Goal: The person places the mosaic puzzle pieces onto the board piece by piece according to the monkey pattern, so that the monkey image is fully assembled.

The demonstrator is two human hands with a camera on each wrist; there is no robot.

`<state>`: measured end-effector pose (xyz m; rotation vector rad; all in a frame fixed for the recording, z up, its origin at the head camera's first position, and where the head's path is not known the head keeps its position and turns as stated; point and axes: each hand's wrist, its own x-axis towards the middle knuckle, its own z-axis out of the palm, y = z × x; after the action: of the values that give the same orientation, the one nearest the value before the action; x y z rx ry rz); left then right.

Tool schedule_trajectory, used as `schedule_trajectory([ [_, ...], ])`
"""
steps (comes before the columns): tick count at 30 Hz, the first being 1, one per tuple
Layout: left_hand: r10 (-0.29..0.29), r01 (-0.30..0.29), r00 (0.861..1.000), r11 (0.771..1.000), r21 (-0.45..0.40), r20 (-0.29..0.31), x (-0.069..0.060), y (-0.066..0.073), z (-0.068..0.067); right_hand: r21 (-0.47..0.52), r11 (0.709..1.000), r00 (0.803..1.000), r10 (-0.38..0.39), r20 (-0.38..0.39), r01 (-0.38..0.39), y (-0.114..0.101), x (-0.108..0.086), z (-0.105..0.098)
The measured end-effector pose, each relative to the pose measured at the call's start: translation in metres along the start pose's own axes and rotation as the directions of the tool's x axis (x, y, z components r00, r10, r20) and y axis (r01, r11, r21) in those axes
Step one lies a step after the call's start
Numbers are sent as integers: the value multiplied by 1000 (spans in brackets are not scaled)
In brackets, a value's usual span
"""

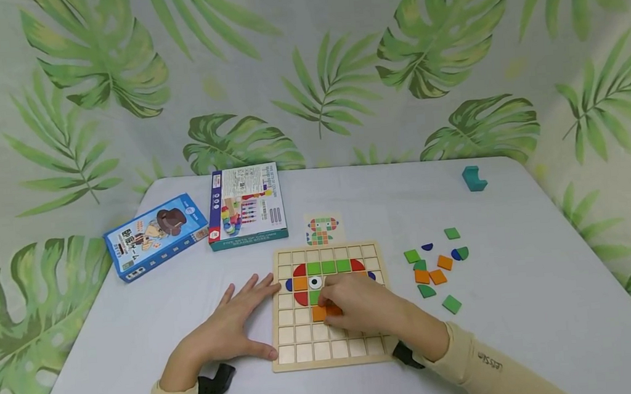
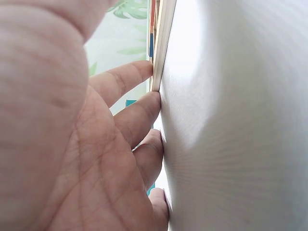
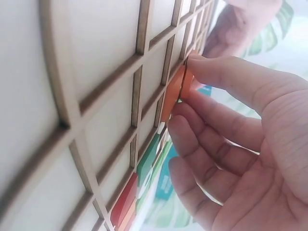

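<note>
The wooden grid board (image 1: 304, 352) lies flat, holding red, green, orange and blue pieces and a white eye tile (image 1: 315, 282). At its left edge, my left hand (image 1: 228, 327) spreads its fingers; index finger and thumb touch the frame, and in the left wrist view the fingertips (image 2: 153, 101) rest along the board edge. My right hand (image 1: 365, 304) is over the board's middle. In the right wrist view its thumb and index finger (image 3: 191, 74) pinch an orange tile (image 3: 189, 82), beside another orange tile (image 3: 172, 98) in the grid. The palm hides part of the pattern.
A pattern card (image 1: 323, 228) lies behind the board. A blue box (image 1: 157, 234) and a white-and-teal box (image 1: 246, 205) stand at the back left. Loose green, orange and blue pieces (image 1: 437, 276) are scattered right of the board; a teal block (image 1: 474, 179) sits at the back right.
</note>
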<state>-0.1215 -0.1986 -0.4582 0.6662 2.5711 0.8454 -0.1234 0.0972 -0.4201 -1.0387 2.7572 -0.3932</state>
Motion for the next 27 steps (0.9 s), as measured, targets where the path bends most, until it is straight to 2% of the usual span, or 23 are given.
schedule_trajectory([
  [13,23,-23,1000,1000,3,-12,-2,-1,0,-4,1000,999,-27,-34,27,4,2,5],
  [27,33,-33,999,999,-5,-12,-2,-1,-1,19,1000,999,-19,-25,19,1,3,7],
])
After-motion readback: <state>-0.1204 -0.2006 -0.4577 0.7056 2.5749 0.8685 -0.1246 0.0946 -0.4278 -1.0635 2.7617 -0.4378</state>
